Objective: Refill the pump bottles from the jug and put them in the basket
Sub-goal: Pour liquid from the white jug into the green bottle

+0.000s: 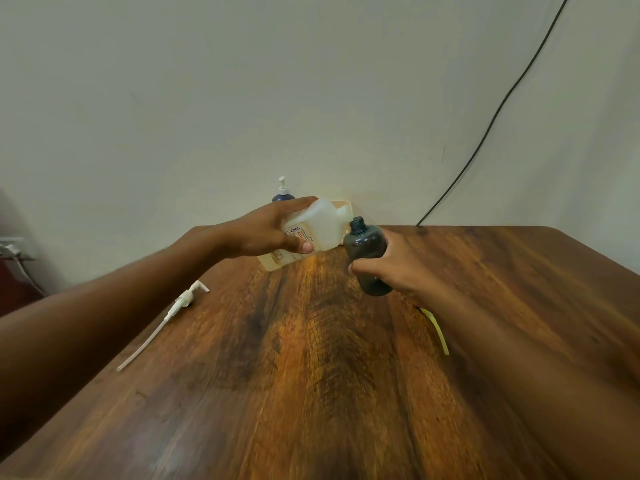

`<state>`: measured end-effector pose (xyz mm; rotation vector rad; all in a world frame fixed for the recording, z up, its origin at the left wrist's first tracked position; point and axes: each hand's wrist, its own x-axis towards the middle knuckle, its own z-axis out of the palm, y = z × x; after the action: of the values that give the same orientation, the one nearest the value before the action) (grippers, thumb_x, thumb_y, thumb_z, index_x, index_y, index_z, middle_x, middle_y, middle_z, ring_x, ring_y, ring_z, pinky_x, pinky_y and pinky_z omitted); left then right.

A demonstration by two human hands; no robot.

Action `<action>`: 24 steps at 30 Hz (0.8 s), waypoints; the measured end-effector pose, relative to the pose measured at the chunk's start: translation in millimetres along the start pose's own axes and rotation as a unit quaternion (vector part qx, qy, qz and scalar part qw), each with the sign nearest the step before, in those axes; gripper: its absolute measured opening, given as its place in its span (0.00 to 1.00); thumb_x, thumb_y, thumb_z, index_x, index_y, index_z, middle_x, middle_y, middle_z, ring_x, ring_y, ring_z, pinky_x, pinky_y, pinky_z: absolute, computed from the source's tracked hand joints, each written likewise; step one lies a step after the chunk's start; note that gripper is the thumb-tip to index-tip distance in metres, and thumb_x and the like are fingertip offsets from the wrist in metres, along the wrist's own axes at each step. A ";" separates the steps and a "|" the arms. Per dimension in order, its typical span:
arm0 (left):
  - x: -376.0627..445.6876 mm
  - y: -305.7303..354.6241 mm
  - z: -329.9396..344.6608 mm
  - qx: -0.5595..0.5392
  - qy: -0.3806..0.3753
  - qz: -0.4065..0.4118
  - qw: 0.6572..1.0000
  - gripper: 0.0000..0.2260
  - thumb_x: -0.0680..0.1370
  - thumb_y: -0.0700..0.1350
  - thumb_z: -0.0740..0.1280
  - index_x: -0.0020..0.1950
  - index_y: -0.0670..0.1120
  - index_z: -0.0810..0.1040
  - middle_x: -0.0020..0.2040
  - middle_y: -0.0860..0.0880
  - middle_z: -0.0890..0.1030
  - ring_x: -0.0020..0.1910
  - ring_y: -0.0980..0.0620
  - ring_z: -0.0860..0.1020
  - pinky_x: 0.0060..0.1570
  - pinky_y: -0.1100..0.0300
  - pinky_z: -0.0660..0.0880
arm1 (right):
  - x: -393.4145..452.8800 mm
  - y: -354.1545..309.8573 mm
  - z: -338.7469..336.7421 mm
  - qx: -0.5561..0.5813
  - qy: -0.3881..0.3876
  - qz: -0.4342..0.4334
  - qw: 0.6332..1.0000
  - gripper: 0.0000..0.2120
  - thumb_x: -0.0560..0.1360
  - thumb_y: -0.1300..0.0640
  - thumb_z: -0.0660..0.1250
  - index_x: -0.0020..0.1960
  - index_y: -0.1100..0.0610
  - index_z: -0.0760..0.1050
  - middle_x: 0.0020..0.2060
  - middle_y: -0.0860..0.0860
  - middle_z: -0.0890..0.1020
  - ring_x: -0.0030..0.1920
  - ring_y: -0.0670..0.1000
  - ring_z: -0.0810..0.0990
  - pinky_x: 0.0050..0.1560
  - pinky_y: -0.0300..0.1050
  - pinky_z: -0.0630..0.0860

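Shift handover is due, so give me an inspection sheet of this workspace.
Surface: wooden table, dark grain, no spill visible.
Job's things: white jug tilted toward open dark bottle; capped blue pump bottle at the back by the wall; pale basket mostly hidden behind the jug.
Clutter: loose white pump with tube lying on the table; yellow strip under the right forearm.
Hands: left hand grips the jug; right hand grips the dark bottle.
Cables: black cable running down the wall.
Surroundings: plain wall; dark red object at left.
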<state>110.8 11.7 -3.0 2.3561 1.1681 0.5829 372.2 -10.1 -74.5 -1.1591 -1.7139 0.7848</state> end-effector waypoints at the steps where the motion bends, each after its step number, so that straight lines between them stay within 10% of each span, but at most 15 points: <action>1: 0.3 -0.1 -1.1 0.004 0.000 0.000 1.000 0.35 0.78 0.46 0.74 0.81 0.55 0.62 0.59 0.50 0.80 0.55 0.51 0.82 0.51 0.58 0.81 | -0.1 -0.2 0.1 0.000 0.000 -0.002 1.000 0.20 0.66 0.58 0.80 0.52 0.43 0.77 0.48 0.44 0.83 0.49 0.46 0.80 0.44 0.42 0.75; 24: 15.1 10.8 -35.4 0.101 -0.067 -0.003 0.993 0.38 0.76 0.48 0.75 0.83 0.53 0.60 0.65 0.51 0.78 0.60 0.51 0.80 0.52 0.62 0.77 | 0.3 2.0 6.4 -0.015 0.001 -0.003 1.000 0.19 0.65 0.53 0.80 0.51 0.39 0.77 0.44 0.35 0.82 0.48 0.42 0.81 0.43 0.38 0.74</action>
<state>106.5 25.2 34.3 2.5137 1.2239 0.3119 367.0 -9.3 -78.7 -1.1736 -1.7323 0.7560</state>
